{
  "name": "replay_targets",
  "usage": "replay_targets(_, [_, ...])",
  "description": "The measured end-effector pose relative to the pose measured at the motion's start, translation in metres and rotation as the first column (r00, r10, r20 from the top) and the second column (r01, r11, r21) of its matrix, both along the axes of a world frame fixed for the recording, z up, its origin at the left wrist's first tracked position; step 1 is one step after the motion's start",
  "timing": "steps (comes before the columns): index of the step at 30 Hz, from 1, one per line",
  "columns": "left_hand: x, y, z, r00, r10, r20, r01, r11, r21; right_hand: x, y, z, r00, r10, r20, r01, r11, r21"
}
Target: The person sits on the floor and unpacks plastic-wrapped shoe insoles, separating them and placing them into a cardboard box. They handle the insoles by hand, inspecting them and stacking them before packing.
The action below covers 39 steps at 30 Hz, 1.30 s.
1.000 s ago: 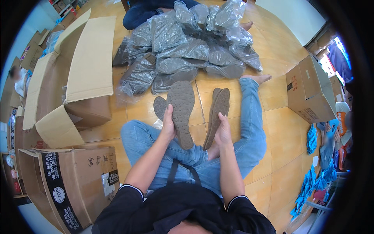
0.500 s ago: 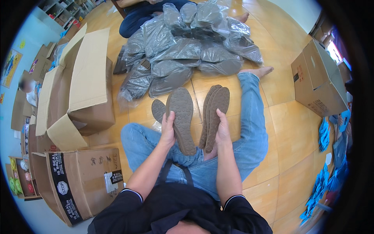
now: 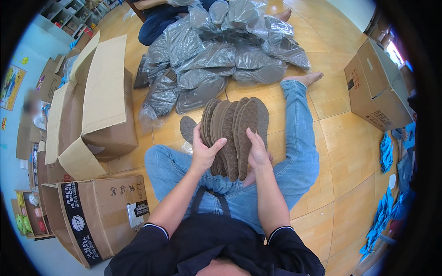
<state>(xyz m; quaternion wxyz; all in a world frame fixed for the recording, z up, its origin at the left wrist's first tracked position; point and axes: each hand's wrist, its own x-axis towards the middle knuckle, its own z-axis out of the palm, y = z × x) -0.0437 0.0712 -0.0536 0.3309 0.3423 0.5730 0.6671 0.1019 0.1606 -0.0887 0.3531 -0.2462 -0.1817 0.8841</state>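
Brown soles [image 3: 232,138], fanned stack, between left fingers [image 3: 218,146] and right fingers [image 3: 252,137]

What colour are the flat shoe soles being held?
The shoe soles are brown to greyish brown, clearest in the head view.

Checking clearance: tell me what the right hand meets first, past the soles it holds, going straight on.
Past the held brown soles, the right hand would probably meet the plastic-wrapped bundles piled ahead, though the fisheye view leaves depth unclear.
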Motion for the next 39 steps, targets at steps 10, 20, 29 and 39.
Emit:
replay_targets(10, [0.004, -0.004, -0.012, 0.957, 0.225, 0.184, -0.221, 0.974, -0.041, -0.007, -0.007, -0.001, 1.000, -0.014, 0.013, 0.015, 0.999, -0.046])
replay_targets(20, [-0.001, -0.014, -0.015, 0.914, 0.377, -0.147, -0.389, 0.919, -0.062, -0.003, -0.003, -0.005, 0.985, 0.171, 0.019, -0.171, 0.985, -0.007])
replay_targets(29, [-0.046, -0.017, -0.006, 0.896, 0.345, 0.281, -0.344, 0.937, -0.056, 0.003, 0.001, -0.005, 0.939, 0.090, -0.333, -0.151, 0.975, -0.162])
replay_targets(39, [-0.162, -0.064, -0.035, 0.812, 0.023, 0.583, -0.076, 0.995, 0.066, 0.003, -0.008, 0.042, 0.921, 0.073, -0.382, -0.077, 0.997, 0.004])
